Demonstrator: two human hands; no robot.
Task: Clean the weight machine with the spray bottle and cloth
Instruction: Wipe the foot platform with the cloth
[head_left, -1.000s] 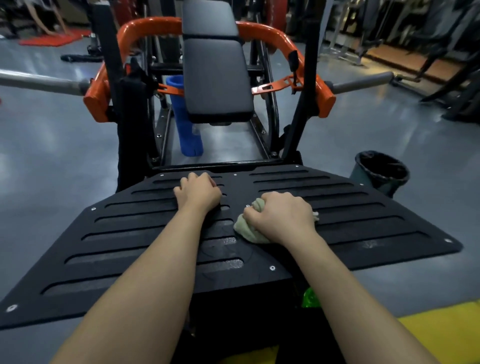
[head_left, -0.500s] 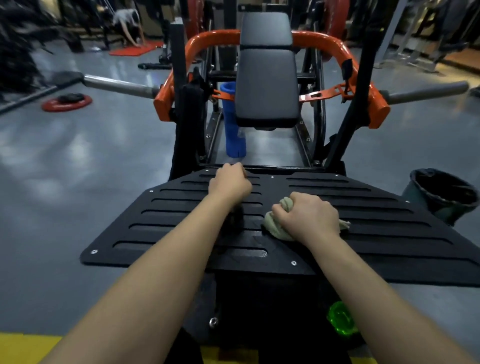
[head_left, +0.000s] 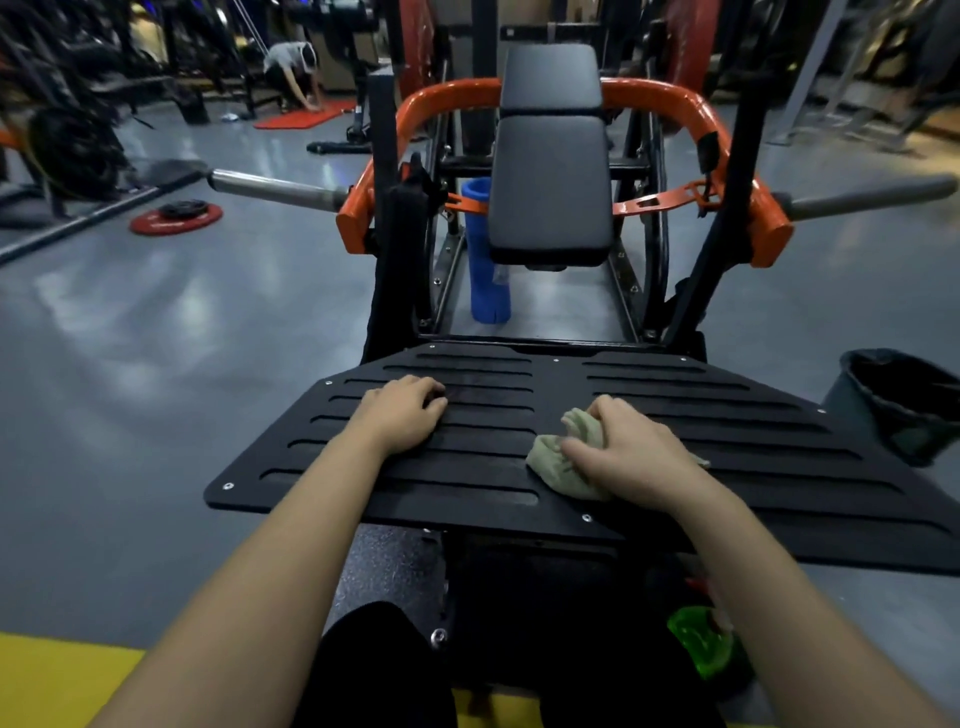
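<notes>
Wiping step: right hand (head_left: 623, 452) grips bunched cloth (head_left: 558, 467) mid-footplate (head_left: 779, 452), left hand (head_left: 400, 415) braces plate-left, fingers loosely bent, empty; green spray bottle (head_left: 696, 642) below plate's near edge; next likely firm strokes along slots.

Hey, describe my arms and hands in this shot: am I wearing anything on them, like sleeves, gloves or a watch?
Nothing is worn on either. The left hand and right hand are gloveless, with no rings showing. The left forearm and right forearm are bare down to the bottom of the frame: no sleeves, watch, wristband or markings in view.
</notes>
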